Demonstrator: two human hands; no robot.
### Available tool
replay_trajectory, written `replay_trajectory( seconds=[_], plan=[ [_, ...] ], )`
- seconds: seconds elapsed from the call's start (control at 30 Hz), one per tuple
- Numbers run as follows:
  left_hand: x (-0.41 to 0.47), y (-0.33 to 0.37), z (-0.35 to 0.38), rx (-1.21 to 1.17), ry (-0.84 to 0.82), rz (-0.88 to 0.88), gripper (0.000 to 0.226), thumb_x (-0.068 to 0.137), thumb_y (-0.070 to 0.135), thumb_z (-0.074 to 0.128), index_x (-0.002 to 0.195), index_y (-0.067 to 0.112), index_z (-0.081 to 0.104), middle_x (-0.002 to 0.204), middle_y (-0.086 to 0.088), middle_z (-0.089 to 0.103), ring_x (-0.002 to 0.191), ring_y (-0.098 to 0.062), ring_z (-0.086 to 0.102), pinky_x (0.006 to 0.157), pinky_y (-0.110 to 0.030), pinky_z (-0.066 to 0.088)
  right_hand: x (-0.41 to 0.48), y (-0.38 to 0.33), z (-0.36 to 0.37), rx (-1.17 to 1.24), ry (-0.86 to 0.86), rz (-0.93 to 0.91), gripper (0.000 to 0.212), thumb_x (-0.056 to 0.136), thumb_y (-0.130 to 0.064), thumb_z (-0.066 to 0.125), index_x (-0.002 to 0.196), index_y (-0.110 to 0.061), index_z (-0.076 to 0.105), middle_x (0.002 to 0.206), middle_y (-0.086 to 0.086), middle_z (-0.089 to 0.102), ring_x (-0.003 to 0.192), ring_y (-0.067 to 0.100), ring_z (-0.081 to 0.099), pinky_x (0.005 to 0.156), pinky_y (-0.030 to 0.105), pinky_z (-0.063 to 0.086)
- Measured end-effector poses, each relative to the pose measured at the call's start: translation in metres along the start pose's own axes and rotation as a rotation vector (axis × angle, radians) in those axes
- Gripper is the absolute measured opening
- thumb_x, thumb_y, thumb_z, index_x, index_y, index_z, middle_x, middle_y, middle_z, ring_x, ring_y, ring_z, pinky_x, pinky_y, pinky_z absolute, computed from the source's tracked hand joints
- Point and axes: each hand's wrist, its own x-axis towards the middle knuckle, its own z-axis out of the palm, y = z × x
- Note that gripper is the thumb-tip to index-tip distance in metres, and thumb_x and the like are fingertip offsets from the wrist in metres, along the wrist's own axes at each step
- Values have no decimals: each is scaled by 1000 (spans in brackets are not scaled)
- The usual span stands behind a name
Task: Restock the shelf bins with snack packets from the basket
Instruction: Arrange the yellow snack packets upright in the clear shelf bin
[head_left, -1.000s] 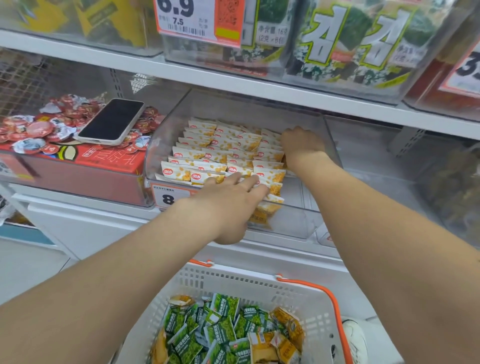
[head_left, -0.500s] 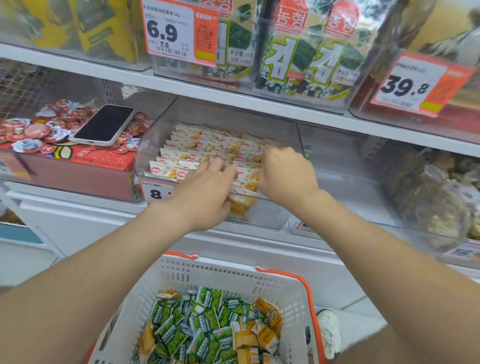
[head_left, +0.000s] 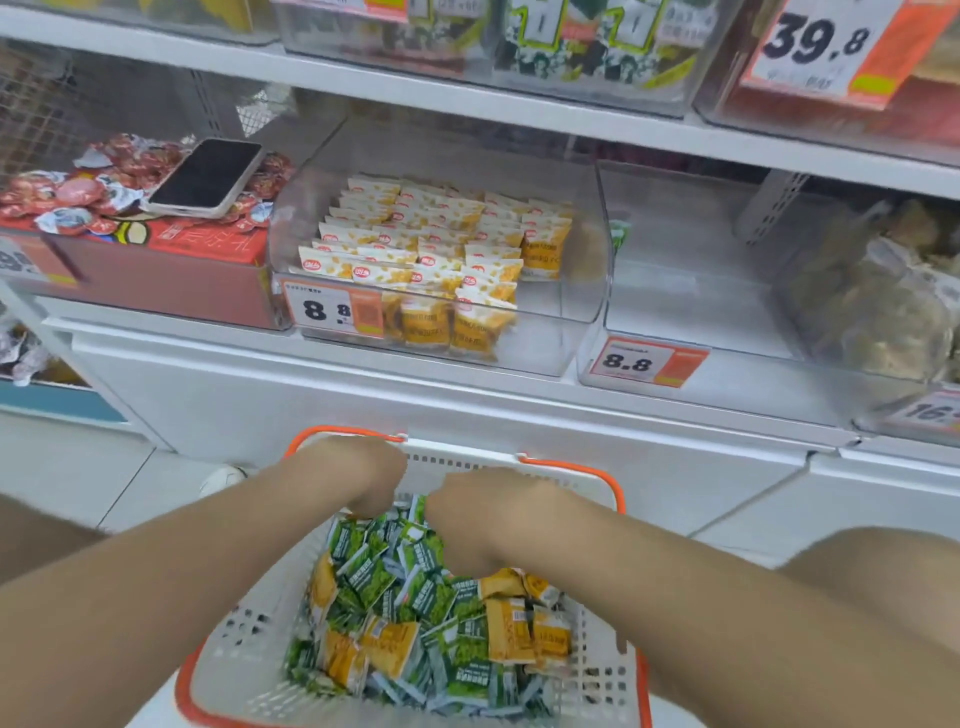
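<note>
A white basket with an orange rim sits low in front of me, filled with green snack packets and yellow snack packets. My left hand and my right hand reach down into the basket's far end, fingers curled downward among the green packets; the fingertips are hidden, so what they hold is unclear. On the shelf above, a clear bin holds neat rows of yellow-and-white packets. Right of it stands a clear bin with nothing visible inside.
A phone lies on red sweets in a red box at the left. Price tags reading 8.8 hang on the bin fronts. A bin of bagged goods stands at the right. Upper shelf bins hold seaweed packs.
Both hands have left the yellow packets in the shelf bin and dropped down into the basket. The view has tilted downward.
</note>
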Motion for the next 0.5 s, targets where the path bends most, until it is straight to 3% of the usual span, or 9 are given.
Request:
replay_trajectory(
  seconds=[0.07, 0.1, 0.17, 0.27, 0.33, 0.4, 0.5],
  plan=[
    [19, -2, 21, 29, -60, 0, 22, 103, 13, 48, 82, 12, 54, 90, -4, 58, 88, -25, 58, 93, -38, 55, 18, -6, 7, -31, -10, -34, 12, 100, -11, 52, 90, -13, 58, 83, 1, 52, 62, 17, 49, 50, 31, 43],
    [29, -5, 31, 6, -53, -11, 13, 103, 12, 48, 95, 10, 58, 102, -6, 62, 95, -26, 60, 93, -37, 54, 25, -8, 10, -46, -2, -49, 10, 100, -10, 53, 94, -14, 60, 84, 1, 53, 62, 18, 51, 50, 31, 43],
    [47, -13, 53, -64, 4, -73, 21, 103, 15, 51, 122, 11, 59, 123, -6, 63, 104, -26, 63, 90, -34, 54, 40, -13, 15, -83, 6, -71, 10, 100, -9, 53, 95, -15, 60, 83, 1, 52, 63, 18, 51, 51, 31, 43],
    [74, -22, 90, -149, 122, -182, 21, 100, 13, 55, 119, 14, 60, 115, -5, 64, 95, -23, 64, 81, -33, 54, 56, -16, 20, -137, -29, -70, 11, 102, -11, 56, 94, -17, 54, 78, 0, 42, 62, 17, 42, 51, 31, 36],
    [92, -26, 110, -216, 180, -241, 22, 98, 10, 56, 118, 14, 64, 113, -5, 66, 94, -23, 65, 77, -32, 53, 66, -17, 23, -142, -57, -61, 23, 103, -12, 57, 83, -17, 47, 76, -1, 37, 61, 16, 36, 49, 31, 30],
    [110, -27, 125, -257, 214, -253, 26, 98, 7, 55, 120, 14, 64, 116, -5, 68, 99, -24, 68, 81, -34, 57, 76, -16, 25, -146, -69, -69, 36, 102, -11, 58, 72, -18, 40, 75, -2, 38, 61, 15, 35, 50, 31, 29],
    [134, -26, 145, -336, 204, -234, 33, 98, 10, 54, 130, 15, 62, 124, -6, 67, 110, -27, 67, 91, -40, 58, 88, -12, 24, -154, -47, -86, 34, 102, -12, 58, 72, -19, 43, 77, -4, 43, 62, 14, 39, 49, 31, 29]
  ],
)
